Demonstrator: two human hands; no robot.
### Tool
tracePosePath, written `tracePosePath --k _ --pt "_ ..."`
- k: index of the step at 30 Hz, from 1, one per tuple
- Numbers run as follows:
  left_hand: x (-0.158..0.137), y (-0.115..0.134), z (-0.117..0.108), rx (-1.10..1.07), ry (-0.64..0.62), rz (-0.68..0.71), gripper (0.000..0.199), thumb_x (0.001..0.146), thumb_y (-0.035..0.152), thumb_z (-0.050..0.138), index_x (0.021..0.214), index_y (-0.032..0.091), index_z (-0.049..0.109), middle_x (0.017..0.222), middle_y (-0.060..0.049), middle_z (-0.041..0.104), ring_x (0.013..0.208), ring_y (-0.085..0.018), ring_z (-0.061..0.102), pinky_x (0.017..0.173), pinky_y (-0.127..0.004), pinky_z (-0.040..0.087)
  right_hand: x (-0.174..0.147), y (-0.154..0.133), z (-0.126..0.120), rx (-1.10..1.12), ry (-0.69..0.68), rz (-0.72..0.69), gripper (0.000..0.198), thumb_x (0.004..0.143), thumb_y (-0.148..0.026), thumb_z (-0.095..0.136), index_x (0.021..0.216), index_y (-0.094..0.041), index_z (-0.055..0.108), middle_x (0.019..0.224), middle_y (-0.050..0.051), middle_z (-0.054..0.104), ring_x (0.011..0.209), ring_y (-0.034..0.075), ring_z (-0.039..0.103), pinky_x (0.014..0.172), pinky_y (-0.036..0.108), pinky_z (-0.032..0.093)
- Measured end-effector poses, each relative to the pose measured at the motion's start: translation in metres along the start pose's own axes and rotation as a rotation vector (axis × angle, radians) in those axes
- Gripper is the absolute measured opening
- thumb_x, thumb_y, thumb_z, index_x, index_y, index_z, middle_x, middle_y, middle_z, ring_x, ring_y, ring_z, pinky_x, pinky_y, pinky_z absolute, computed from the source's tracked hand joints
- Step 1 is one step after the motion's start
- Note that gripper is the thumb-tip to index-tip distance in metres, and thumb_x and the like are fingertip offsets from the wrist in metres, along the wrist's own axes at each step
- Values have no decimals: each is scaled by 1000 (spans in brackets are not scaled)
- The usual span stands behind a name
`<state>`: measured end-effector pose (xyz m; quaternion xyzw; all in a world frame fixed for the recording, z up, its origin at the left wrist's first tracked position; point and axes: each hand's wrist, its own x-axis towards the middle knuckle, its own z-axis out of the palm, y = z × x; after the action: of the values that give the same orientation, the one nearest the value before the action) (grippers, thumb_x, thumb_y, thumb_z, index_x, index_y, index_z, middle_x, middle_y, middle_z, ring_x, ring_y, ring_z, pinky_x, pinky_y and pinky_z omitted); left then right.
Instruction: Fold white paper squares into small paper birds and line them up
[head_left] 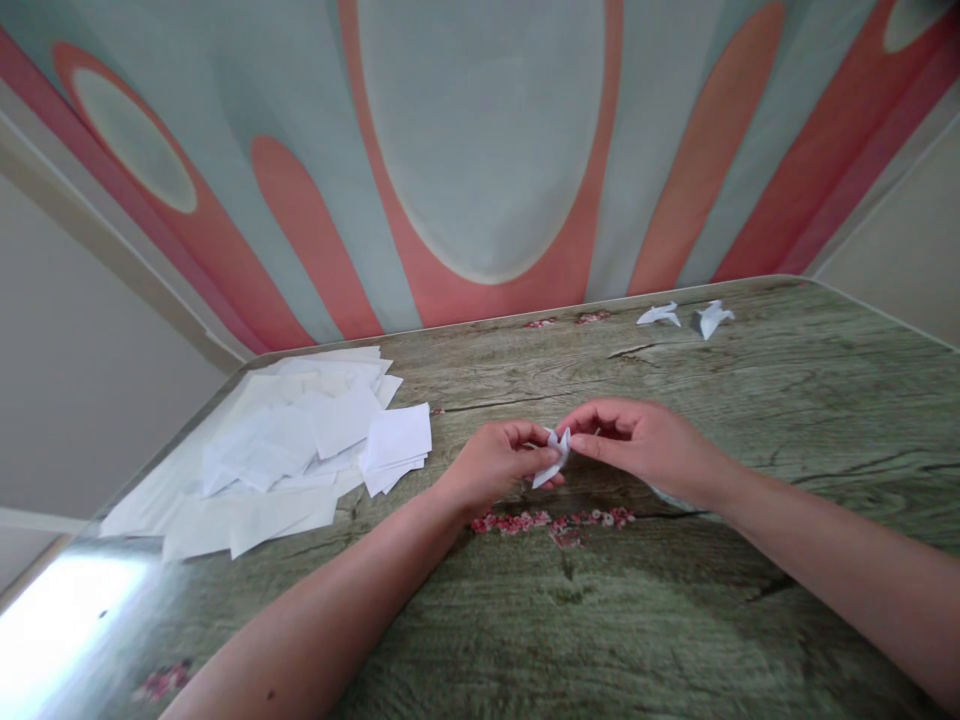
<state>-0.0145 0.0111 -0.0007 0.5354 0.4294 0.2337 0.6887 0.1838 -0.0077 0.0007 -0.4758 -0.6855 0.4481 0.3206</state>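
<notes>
Between my two hands, just above the middle of the table, is a small piece of folded white paper (553, 468) with two narrow points standing up. My left hand (504, 460) pinches its body between thumb and fingers. The thumb and forefinger of my right hand (645, 445) close on the tip at its right side. Part of the folded paper is hidden behind the left thumb and fingers.
Loose white sheets (277, 440) lie heaped on the left of the wood-grain table (570, 630), with a stack of small paper squares (397, 445) beside them. Two folded paper birds, one left (659, 315) and one right (712, 318), rest near the back edge. A patterned wall (487, 150) rises behind.
</notes>
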Motion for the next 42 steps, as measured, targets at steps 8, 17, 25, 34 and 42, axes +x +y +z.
tracePosePath --k 8,17,25,34,42 --pt "0 0 -2 111 8 32 27 64 39 77 72 14 69 66 0 64 59 -9 53 62 -22 40 -5 -10 4 -183 61 -43 11 76 -23 59 85 -22 66 77 -2 66 63 12 55 61 25 42" --pt "-1 4 -4 204 -25 15 32 61 44 77 70 14 70 64 0 63 57 -9 50 58 -22 38 -5 -8 2 -269 47 -128 6 76 -27 64 79 -24 69 79 0 68 68 15 56 64 28 42" --pt "-2 4 -6 218 -59 -10 25 59 36 79 71 15 71 66 0 64 58 -9 52 54 -21 38 -4 -2 2 -244 23 -181 5 77 -23 65 74 -25 69 79 -1 69 73 16 61 67 29 43" --pt "-3 5 -4 220 -35 -44 23 60 34 79 65 14 69 57 2 59 51 -7 46 50 -20 34 -7 -5 -1 -359 -28 -363 9 82 -20 61 79 -24 68 85 2 69 79 16 61 73 30 44" --pt "0 3 -7 157 -42 -42 32 56 40 81 66 12 68 55 3 56 49 -6 43 49 -21 30 -6 1 0 -370 -4 -485 12 86 -22 59 77 -22 68 77 2 68 77 15 59 70 29 44"
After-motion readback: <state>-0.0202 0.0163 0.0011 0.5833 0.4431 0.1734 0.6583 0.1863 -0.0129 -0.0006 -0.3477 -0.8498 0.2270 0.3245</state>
